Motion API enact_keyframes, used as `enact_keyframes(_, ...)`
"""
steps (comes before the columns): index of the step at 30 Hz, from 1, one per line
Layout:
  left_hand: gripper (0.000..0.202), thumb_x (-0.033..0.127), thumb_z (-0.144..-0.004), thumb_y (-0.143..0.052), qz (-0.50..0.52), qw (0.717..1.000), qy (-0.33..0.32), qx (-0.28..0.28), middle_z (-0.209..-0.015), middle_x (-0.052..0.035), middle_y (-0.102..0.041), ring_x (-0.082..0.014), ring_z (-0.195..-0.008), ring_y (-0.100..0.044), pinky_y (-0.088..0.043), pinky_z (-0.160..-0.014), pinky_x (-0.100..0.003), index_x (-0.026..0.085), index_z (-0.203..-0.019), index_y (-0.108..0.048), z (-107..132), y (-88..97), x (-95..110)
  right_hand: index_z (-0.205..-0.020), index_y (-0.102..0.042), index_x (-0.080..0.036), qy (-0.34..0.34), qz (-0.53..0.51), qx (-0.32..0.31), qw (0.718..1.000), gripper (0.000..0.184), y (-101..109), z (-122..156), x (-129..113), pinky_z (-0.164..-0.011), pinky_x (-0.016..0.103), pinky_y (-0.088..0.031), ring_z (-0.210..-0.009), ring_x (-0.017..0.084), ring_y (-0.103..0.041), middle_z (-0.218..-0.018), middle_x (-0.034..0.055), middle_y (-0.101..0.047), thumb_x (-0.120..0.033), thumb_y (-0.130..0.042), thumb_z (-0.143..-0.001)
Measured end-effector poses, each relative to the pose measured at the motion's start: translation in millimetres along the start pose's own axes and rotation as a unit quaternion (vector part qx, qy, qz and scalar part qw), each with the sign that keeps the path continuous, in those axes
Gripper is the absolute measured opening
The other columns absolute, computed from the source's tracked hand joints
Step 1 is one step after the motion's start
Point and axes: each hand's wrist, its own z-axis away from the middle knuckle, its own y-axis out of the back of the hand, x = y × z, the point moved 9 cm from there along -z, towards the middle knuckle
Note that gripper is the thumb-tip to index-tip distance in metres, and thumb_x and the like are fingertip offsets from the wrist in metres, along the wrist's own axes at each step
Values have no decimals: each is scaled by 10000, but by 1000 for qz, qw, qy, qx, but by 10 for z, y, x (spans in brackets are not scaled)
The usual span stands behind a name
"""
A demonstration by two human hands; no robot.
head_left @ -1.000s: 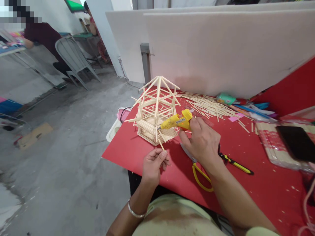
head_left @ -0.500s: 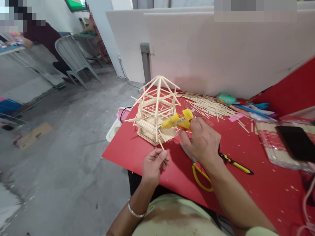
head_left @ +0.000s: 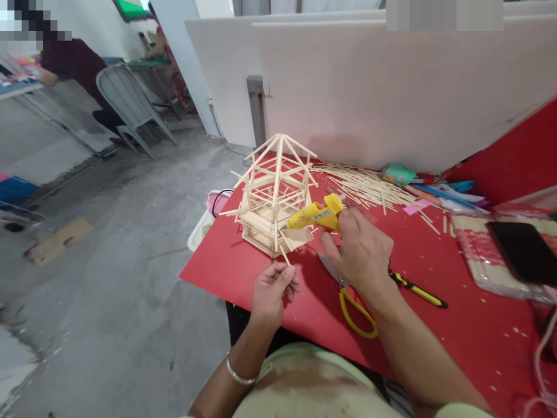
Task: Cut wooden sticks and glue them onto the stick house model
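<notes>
A small pavilion-like model point(head_left: 278, 174) built of thin wooden sticks stands on the red tabletop point(head_left: 217, 264). My right hand point(head_left: 359, 244) is closed round the handle of a yellow hot glue gun point(head_left: 311, 216), whose nozzle points left at the model's front corner. Just below the model, my left hand point(head_left: 274, 287) pinches a short wooden stick point(head_left: 285, 255) between thumb and fingertips. The upper end of that stick is close to the model's base; whether they touch I cannot tell. Scissors with yellow handles point(head_left: 359, 316) lie partly under my right wrist.
A yellow-and-black craft knife point(head_left: 420, 290) lies right of my forearm. Loose sticks point(head_left: 361, 183) are heaped behind. At the right, a black phone point(head_left: 524, 249) rests on a plastic-wrapped pack of sticks point(head_left: 474, 249). A white board point(head_left: 369, 93) rises behind the table. Another person point(head_left: 78, 72) sits at the far left.
The glue gun and my right hand have shifted very slightly to the right. My left hand keeps its place with the stick.
</notes>
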Motion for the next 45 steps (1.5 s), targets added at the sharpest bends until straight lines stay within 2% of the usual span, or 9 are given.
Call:
enact_keyframes(10,244,322,-720,-797,-4,1000,-5,-7,-601,-7,-654,-72,-448,-565,-372,-371,-145,119,-750,-664,-20,-23,-8,-1059,-613,-134,11,3,-6,1000,319,3,88,46,-557,289,-212,-682,169,-522,-850,59,-635,-372,-486,-889)
enact_keyframes(25,253,332,-721,-797,-9,1000,-5,-8,-606,-9,-659,-79,-455,-570,-369,-377,-153,127,-781,-661,-23,-7,-58,-1063,-596,-139,40,15,6,999,289,143,265,88,-559,280,-262,-671,164,-532,-797,32,-618,-342,-542,-864)
enact_keyframes(45,260,336,-710,-801,-6,1000,1,-11,-605,-6,-649,-75,-461,-564,-383,-391,-153,124,-759,-658,42,-31,-36,-1041,-610,-140,21,20,-5,1000,283,144,296,118,-542,287,-230,-658,160,-521,-786,40,-617,-346,-514,-874)
